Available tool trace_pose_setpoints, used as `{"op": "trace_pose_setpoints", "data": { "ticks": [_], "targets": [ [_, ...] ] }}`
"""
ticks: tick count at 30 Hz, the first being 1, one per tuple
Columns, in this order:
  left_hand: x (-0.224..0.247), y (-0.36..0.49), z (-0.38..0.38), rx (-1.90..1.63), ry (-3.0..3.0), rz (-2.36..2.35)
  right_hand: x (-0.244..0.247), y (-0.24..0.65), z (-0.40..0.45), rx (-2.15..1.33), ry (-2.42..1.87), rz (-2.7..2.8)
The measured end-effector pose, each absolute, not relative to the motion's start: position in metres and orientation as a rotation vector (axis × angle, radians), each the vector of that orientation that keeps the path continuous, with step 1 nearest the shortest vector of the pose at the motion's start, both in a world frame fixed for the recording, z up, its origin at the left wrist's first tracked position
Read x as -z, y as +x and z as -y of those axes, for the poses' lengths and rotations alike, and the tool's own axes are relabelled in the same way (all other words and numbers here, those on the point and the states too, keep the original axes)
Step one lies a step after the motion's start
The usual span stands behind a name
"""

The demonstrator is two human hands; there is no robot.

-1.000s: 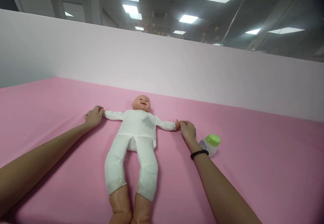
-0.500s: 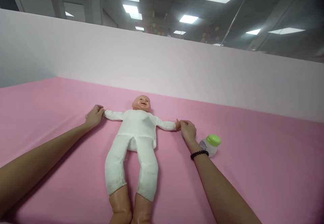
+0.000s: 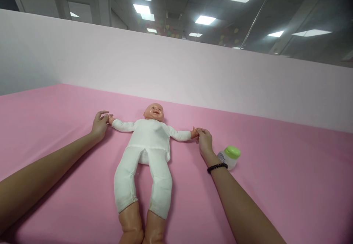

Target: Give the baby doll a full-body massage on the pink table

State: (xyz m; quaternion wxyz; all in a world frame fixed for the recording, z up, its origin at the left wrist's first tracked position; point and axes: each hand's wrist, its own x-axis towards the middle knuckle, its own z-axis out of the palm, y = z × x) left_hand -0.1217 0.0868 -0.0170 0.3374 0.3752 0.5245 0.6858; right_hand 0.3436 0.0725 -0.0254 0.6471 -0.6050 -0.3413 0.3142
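Note:
A baby doll (image 3: pixel 150 137) with a white cloth body lies face up on the pink surface (image 3: pixel 264 200), its arms spread to both sides and its feet towards me. My left hand (image 3: pixel 100 125) pinches the doll's small hand (image 3: pixel 111 119) at the end of the arm on the left. On the other side, the fingers of my right hand (image 3: pixel 204 141) are closed on the doll's other hand (image 3: pixel 194 133). A black coiled band circles my right wrist.
Beside my right wrist stands a clear bottle with a green lid (image 3: pixel 232 152), partly hidden by the wrist. A white wall (image 3: pixel 176 71) runs behind the pink surface. Above it are glass and ceiling lights.
My left hand has shifted slightly left and up, showing more of the doll's hand. My right hand has moved slightly, and more of the doll's other hand shows there too.

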Motion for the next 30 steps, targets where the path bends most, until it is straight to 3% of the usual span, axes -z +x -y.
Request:
{"op": "trace_pose_setpoints", "data": {
  "ticks": [8, 18, 24, 30],
  "targets": [
    [0.019, -0.120, -0.096, -1.776, 0.831, -1.368, 0.016, 0.328, -0.070, -1.062, -1.183, 0.720],
    [0.001, -0.111, -0.086, -1.777, 1.282, -1.437, -0.002, 0.320, -0.068, -0.700, -1.196, 1.007],
    [-0.030, -0.122, -0.155, -1.261, 1.294, -1.554, -0.035, 0.306, -0.116, -0.682, -1.590, 1.305],
    [-0.023, -0.143, -0.224, -0.651, 1.347, -1.560, -0.042, 0.286, -0.155, -0.699, -1.985, 1.488]
  ]
}}
